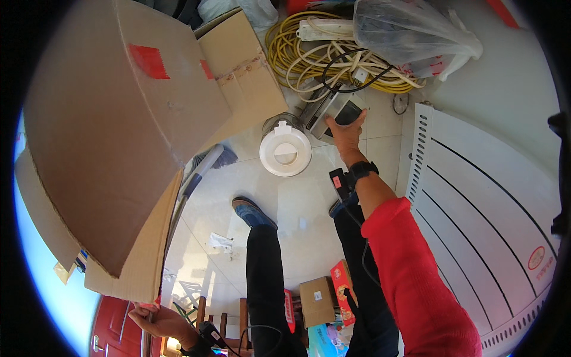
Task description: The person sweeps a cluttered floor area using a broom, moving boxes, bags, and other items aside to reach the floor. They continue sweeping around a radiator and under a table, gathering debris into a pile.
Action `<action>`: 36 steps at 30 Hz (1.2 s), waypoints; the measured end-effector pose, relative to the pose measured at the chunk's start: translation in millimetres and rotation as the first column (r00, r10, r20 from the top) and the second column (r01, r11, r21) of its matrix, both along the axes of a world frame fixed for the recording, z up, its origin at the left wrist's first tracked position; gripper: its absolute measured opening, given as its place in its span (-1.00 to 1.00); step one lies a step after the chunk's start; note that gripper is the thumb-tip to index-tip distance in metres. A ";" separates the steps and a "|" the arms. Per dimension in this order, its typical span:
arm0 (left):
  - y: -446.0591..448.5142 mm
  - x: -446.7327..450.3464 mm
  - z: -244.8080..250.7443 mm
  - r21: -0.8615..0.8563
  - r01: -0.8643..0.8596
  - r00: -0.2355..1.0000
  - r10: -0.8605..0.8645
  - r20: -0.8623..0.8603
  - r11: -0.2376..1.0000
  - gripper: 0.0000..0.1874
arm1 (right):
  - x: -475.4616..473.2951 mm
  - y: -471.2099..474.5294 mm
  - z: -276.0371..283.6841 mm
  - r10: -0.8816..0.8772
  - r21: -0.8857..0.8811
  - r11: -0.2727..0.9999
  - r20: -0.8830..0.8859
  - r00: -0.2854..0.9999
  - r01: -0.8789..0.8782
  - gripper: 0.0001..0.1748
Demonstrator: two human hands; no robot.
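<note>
At the upper right of centre, my right hand [348, 129] grips the near end of a grey-white, box-like device [332, 107] with dark panels. Its far end lies under the coiled cables. A lidded round container [285, 154], white on top with clear sides, stands on the floor just left of it. At the lower left, my left hand [167, 322] is closed around a thin pole beside a cardboard edge. This looks like the handle of the broom [192, 185], whose grey bristles rest on the floor; the cardboard partly hides the pole.
Large cardboard boxes [98, 111] fill the left. Yellow and white cables [285, 49], a power strip [324, 30] and a plastic bag [410, 35] lie at the back. A white radiator [482, 205] lines the right wall. Small boxes [316, 301] and a paper scrap [221, 241] lie nearer.
</note>
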State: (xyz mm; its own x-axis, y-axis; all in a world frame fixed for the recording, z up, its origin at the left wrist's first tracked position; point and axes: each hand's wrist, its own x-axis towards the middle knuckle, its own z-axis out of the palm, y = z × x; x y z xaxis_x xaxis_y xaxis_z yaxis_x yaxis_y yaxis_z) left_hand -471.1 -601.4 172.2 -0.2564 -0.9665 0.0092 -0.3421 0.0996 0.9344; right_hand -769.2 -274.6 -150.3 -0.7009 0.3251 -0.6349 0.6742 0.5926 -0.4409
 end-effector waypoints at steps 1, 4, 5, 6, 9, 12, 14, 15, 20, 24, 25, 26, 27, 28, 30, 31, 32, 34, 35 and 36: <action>-0.2 -0.5 -0.5 -0.011 0.018 1.000 -0.018 0.024 1.000 -0.66 | 1.3 6.1 1.7 0.025 -0.031 0.999 -0.020 0.999 -0.025 0.48; 4.8 -6.6 -3.3 -0.050 0.029 0.999 -0.028 0.029 0.998 -0.63 | 5.3 28.0 12.7 0.016 -0.106 0.994 -0.057 0.998 -0.022 0.44; 6.6 -9.9 -4.3 -0.066 0.026 0.999 -0.024 0.021 0.997 -0.61 | 5.4 35.0 16.4 0.059 -0.102 0.993 -0.063 0.996 -0.065 0.45; 7.9 -13.3 -3.5 -0.054 0.012 1.000 -0.012 0.016 0.998 -0.62 | 3.8 43.4 20.3 0.103 -0.100 0.989 -0.071 0.992 -0.110 0.45; 12.9 -21.7 -3.5 -0.019 -0.013 1.000 0.012 -0.004 1.000 -0.62 | 5.5 62.4 28.0 0.137 -0.151 0.978 -0.039 0.990 -0.142 0.45; 15.5 -25.2 -5.3 -0.015 -0.013 1.000 0.012 -0.016 1.000 -0.62 | 9.5 68.5 28.6 0.143 -0.172 0.975 0.012 0.990 -0.139 0.45; 16.5 -24.9 -6.2 -0.019 -0.015 1.000 0.015 -0.006 1.000 -0.62 | 11.9 69.4 31.9 0.167 -0.153 0.976 0.053 0.985 -0.157 0.46; 16.2 -24.2 -6.2 -0.026 -0.014 1.000 0.014 0.009 1.000 -0.62 | 13.5 69.6 35.5 0.155 -0.191 0.971 0.054 0.986 -0.142 0.45; 10.0 -20.8 -5.3 -0.013 0.015 0.999 -0.014 0.036 1.000 -0.62 | 17.4 79.5 78.7 0.208 -0.354 0.922 0.109 0.972 -0.158 0.37; 7.6 -20.0 -5.5 0.056 0.010 1.000 -0.010 -0.008 0.998 -0.62 | 21.3 86.8 116.6 0.234 -0.396 0.907 0.195 0.953 -0.142 0.32; 7.7 -20.1 -6.4 0.053 0.036 0.999 -0.035 -0.012 0.998 -0.62 | 20.9 90.2 126.0 0.232 -0.393 0.910 0.221 0.947 -0.131 0.32; 7.4 -19.9 -6.4 0.051 0.041 0.999 -0.041 -0.011 0.998 -0.62 | 20.4 92.3 134.2 0.228 -0.363 0.923 0.253 0.940 -0.126 0.33; 7.6 -19.7 -6.9 0.048 0.045 0.999 -0.045 -0.008 0.998 -0.62 | 19.3 93.7 142.1 0.239 -0.412 0.904 0.260 0.935 -0.116 0.33; 7.9 -19.4 -7.2 0.051 0.035 0.999 -0.035 -0.016 0.998 -0.61 | 18.6 95.3 151.1 0.247 -0.433 0.895 0.274 0.929 -0.110 0.32; 8.2 -19.4 -8.1 0.064 0.030 0.999 -0.028 -0.033 0.997 -0.58 | 16.1 95.5 169.2 0.279 -0.435 0.891 0.304 0.911 -0.128 0.32; 7.7 -19.6 -8.0 0.064 0.030 0.999 -0.028 -0.026 0.998 -0.58 | 14.4 93.4 178.2 0.295 -0.442 0.886 0.301 0.907 -0.141 0.31; 7.1 -19.9 -7.8 0.070 0.038 0.999 -0.036 -0.027 0.997 -0.58 | 11.3 90.4 187.9 0.312 -0.449 0.880 0.297 0.903 -0.156 0.31; 6.9 -20.8 -7.7 0.080 0.029 0.999 -0.025 -0.039 0.996 -0.58 | 1.8 82.0 209.3 0.345 -0.480 0.858 0.281 0.896 -0.180 0.31; 7.5 -21.0 -7.5 0.083 0.013 0.999 -0.009 -0.048 0.996 -0.58 | -2.8 76.4 221.0 0.360 -0.505 0.842 0.269 0.894 -0.187 0.31; 7.6 -21.3 -7.4 0.092 -0.008 0.998 0.014 -0.065 0.996 -0.58 | -8.2 69.7 232.3 0.374 -0.530 0.826 0.258 0.891 -0.193 0.31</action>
State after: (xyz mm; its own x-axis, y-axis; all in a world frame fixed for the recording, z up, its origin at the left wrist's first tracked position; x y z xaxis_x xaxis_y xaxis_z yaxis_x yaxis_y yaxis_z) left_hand -492.4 -593.7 164.8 -0.2478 -0.9668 -0.0630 -0.2803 0.0093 0.9599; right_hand -777.4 -204.9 82.0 -0.4263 -0.2618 -0.8659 0.6673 0.5553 -0.4964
